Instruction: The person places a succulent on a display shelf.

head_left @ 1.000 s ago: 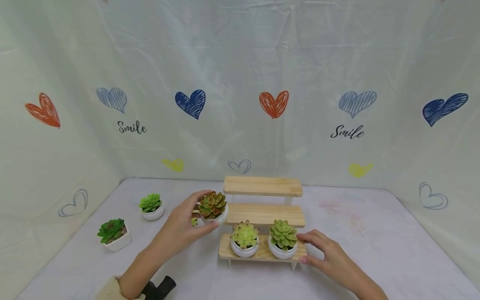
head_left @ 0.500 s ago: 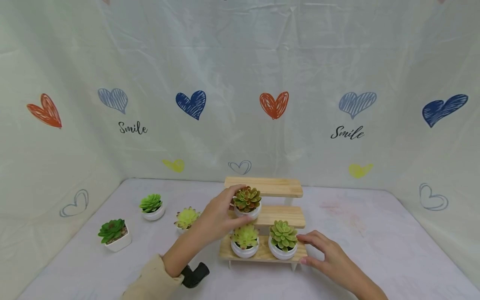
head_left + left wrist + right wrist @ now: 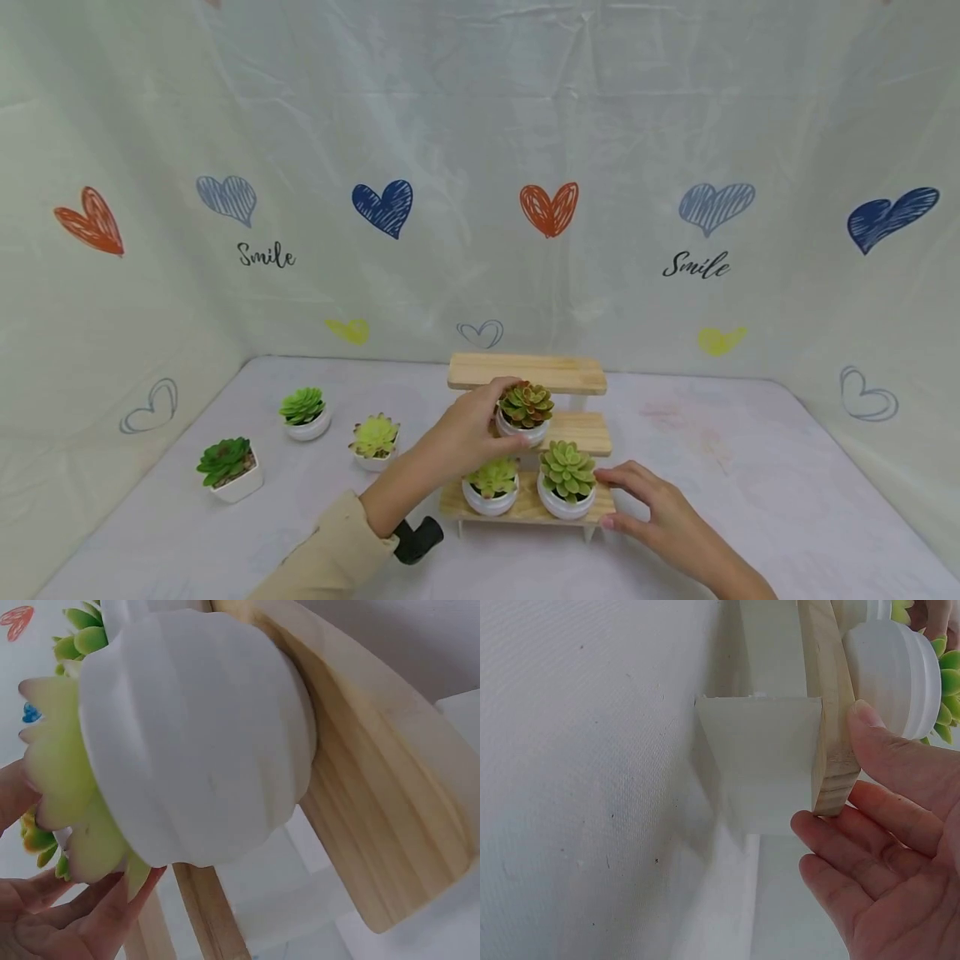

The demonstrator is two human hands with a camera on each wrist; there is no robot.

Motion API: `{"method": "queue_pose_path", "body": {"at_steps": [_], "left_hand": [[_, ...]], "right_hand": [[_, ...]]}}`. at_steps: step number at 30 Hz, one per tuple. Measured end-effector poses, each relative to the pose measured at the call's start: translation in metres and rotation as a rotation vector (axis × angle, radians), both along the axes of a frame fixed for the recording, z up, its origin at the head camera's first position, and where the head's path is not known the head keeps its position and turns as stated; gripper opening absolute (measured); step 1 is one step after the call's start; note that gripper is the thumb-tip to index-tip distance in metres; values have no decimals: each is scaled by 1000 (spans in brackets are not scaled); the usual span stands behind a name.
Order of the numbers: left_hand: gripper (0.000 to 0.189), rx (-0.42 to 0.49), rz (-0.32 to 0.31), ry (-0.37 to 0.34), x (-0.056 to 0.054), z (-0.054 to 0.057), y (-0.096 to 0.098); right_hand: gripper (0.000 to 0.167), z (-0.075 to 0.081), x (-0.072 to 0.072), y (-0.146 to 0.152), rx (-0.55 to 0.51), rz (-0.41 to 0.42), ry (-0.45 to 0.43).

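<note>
My left hand (image 3: 475,427) holds a potted succulent with reddish-green leaves (image 3: 527,405) by its white pot. The pot is over the middle board (image 3: 585,432) of a three-tier wooden stand, around the middle of its length. In the left wrist view, a pale yellow-green succulent's white pot (image 3: 195,742) fills the foreground and mostly hides the held plant. That succulent (image 3: 491,478) and a green one (image 3: 567,472) sit on the lowest board. With thumb on top and fingers at its end, my right hand (image 3: 892,847) grips the right end of the lowest board (image 3: 832,765).
Left of the stand on the table (image 3: 337,517) are a yellow-green succulent (image 3: 375,437), a bright green one (image 3: 303,408) and a dark green one in a square pot (image 3: 227,468). The top board (image 3: 525,372) rises behind. A heart-printed curtain (image 3: 465,108) hangs beyond the table.
My left hand has carried the reddish-green succulent rightward from beside the stand to over the middle board. The yellow-green plant it covered on the table shows again. My right hand stays put.
</note>
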State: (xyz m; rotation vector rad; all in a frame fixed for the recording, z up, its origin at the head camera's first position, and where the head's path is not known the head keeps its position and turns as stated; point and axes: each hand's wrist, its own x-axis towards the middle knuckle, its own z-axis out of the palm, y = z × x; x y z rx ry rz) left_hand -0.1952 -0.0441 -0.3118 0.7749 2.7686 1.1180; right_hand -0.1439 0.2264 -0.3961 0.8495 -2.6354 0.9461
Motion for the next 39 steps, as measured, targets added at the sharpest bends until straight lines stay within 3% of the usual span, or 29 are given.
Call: {"method": "queue_pose_path", "body": {"at_steps": [8,22,39], "left_hand": [[65,29,-9,-73,-4,4,3],[66,-42,-47,-45,-6,10,18],[66,-72,-67,-119,-8,17,29]], "right_hand": [[40,0,0,0,-9,3,-12],[40,-1,0,0,-3,5,-18],[37,1,-2,1,4,-8,-22]]}}
